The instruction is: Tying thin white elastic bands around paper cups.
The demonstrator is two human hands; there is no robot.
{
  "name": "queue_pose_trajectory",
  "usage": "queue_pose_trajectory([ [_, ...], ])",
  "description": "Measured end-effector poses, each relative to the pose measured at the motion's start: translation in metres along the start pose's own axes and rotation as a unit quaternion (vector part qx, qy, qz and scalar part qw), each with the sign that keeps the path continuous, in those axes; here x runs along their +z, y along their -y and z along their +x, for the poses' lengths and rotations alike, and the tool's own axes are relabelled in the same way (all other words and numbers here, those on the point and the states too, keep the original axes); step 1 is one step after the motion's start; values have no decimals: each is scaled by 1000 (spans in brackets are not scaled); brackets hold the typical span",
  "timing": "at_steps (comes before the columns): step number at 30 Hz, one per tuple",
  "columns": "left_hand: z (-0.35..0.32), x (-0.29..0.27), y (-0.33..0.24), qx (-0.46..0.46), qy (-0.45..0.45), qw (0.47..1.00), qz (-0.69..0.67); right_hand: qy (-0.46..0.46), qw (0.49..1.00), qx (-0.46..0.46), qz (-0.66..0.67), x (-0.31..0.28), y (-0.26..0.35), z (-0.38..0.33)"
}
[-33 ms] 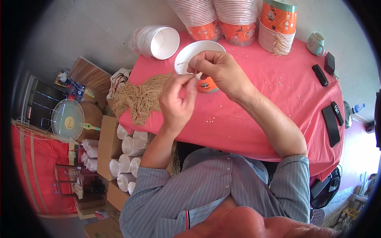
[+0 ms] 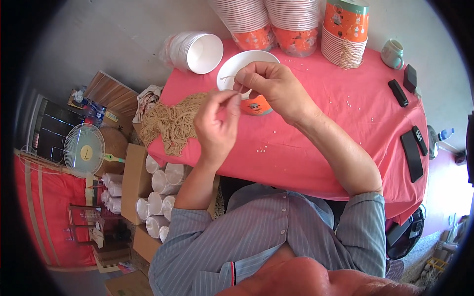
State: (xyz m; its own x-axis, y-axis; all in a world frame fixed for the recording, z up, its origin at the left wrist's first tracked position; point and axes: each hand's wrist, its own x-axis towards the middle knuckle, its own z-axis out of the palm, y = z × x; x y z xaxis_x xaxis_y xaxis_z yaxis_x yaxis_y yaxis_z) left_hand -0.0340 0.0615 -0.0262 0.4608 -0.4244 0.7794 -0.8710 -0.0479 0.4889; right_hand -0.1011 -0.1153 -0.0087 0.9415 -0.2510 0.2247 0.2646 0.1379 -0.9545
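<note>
Found string (image 2: 227, 77) pinched thumb-to-finger by both right hand (image 2: 279, 91) and left hand (image 2: 216, 126), above an orange tub (image 2: 260, 105), judged part-way through, with completion too fine to confirm and a heap of loose strands (image 2: 170, 123) remaining at left.

Tan strings (image 2: 170, 123) on red tablecloth (image 2: 291, 160)

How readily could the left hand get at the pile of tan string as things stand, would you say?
Quite likely yes: the left hand appears just beside the pile of tan string, and no object shows between them, though it would probably have to leave the right hand first.
</note>
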Motion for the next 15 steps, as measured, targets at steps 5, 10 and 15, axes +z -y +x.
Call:
queue_pose_trajectory([
  [5,6,-6,5,-147,-4,967,-209,28,999,15,-29,-3,9,-3],
  [10,11,-18,9,-145,21,967,-206,61,996,14,-68,-7,-2,0],
  [15,14,-25,16,-89,28,989,-113,94,995,-4,-42,0,3,-4],
])
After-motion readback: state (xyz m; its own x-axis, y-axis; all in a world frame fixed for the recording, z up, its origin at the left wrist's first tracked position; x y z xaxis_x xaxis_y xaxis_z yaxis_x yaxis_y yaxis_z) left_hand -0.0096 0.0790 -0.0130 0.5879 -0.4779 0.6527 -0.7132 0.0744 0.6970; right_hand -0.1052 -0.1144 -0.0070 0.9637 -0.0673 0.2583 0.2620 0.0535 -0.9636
